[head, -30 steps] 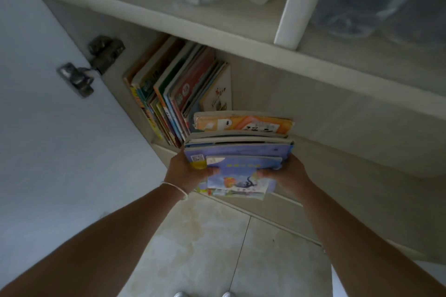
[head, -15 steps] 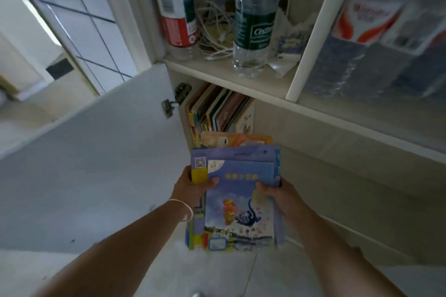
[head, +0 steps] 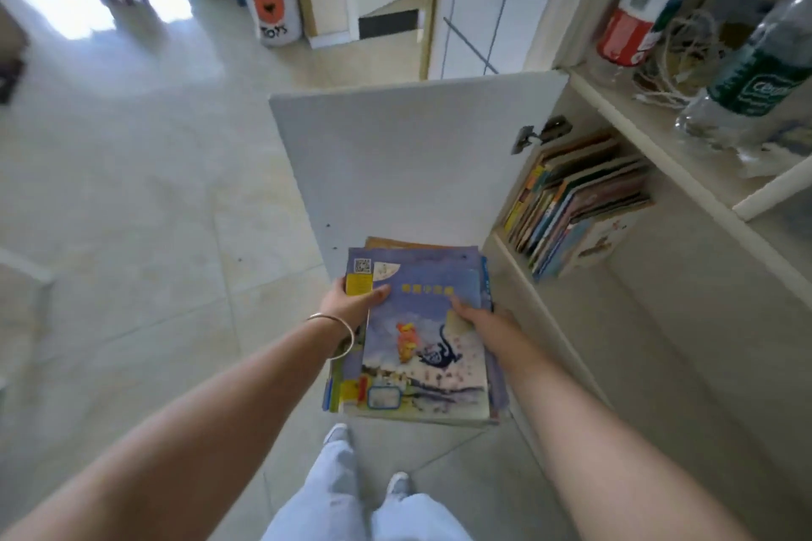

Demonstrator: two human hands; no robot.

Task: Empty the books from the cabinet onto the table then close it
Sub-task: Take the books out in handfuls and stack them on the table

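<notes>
A flat stack of picture books [head: 422, 334], the top one blue with a cartoon cover, is held level in front of me above the floor. My left hand [head: 351, 303], with a bangle at the wrist, grips its left edge. My right hand [head: 479, 321] grips its right edge, thumb on the cover. Further books [head: 571, 206] stand leaning in a row at the left end of the low cabinet compartment [head: 659, 321]. The white cabinet door [head: 404, 163] stands wide open just beyond the stack.
On the shelf above the compartment stand a red-labelled bottle [head: 632, 26], a green-labelled bottle [head: 755, 75] and tangled cables [head: 676, 61]. A white toy bin [head: 272, 4] stands far across the tiled floor [head: 132, 211]. My legs and shoes [head: 373, 488] are below the stack.
The stack has come out of the cabinet and away from it, still in both hands. My view has swung left, toward the room and the floor.
</notes>
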